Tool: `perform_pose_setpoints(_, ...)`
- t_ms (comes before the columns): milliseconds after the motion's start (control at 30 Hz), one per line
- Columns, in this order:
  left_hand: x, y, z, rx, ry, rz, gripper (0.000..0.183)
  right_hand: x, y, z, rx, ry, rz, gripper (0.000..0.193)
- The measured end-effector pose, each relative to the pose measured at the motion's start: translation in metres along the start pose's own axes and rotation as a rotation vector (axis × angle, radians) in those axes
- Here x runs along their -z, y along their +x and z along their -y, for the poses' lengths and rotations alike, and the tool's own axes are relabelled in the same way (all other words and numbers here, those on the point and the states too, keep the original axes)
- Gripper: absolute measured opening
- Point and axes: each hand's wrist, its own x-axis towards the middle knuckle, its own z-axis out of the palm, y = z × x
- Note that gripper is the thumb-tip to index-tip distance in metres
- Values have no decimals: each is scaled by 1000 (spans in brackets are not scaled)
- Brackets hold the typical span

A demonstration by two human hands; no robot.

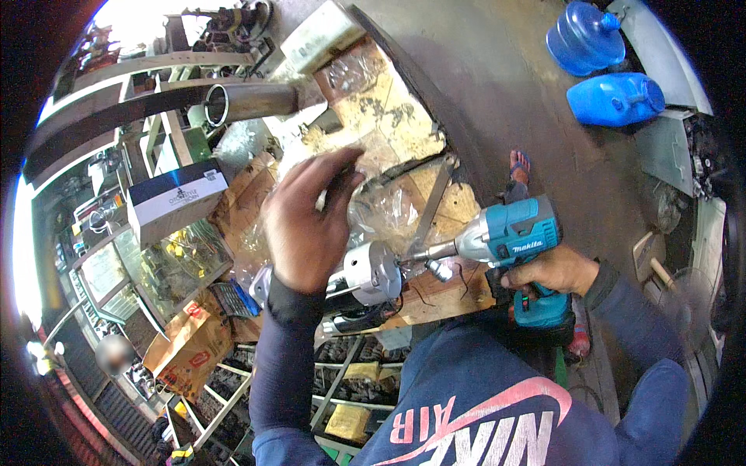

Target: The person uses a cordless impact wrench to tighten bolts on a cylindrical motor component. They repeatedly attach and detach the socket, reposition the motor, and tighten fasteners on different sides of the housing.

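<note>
My right hand [553,272] is wrapped round the grip of a teal cordless impact wrench [509,231]. Its socket points left at a silver cylindrical metal part [371,273] with holes in its side; whether they touch is unclear. A small shiny metal piece [439,269] sits just below the socket. My left hand [311,221], slightly blurred, is raised above the bench beside the metal part. Its fingers are bent, a gap shows between them and the thumb, and I see nothing held there.
The cardboard-covered bench [404,116] bears clear plastic and a flat metal bar [435,198]. A wide metal pipe [256,102], a white box [177,200] and a brown paper bag [186,346] lie leftward. Blue water containers [614,99] stand on the floor at the far right.
</note>
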Motion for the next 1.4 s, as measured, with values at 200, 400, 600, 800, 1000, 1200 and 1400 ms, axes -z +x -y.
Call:
perform_pose_setpoints(200, -47, 59, 31, -24, 215, -45, 39, 1, 0, -4, -22, 130, 43, 20)
perform_pose_setpoints(400, 14, -12, -16, 131, -32, -209, 40, 4, 5, -6, -78, -95, 53, 20)
perform_pose_setpoints(600, 27, -86, -3, 118, 324, 539, 93, 6, 8, -7, -26, 145, 214, 15)
perform_pose_setpoints(800, 18, -89, 19, 62, 217, 536, 88, 3, 6, -6, 51, 137, 119, 15)
perform_pose_setpoints(1000, 29, -98, -1, 62, 173, 451, 88, 1, -15, -1, 145, 57, 81, 19)
perform_pose_setpoints(1200, 36, -98, 2, 47, 67, 397, 87, 2, -40, 16, 210, 31, 33, 27)
perform_pose_setpoints(1400, 37, -99, 8, 24, 51, 387, 85, -1, -41, 21, 174, 24, 41, 20)
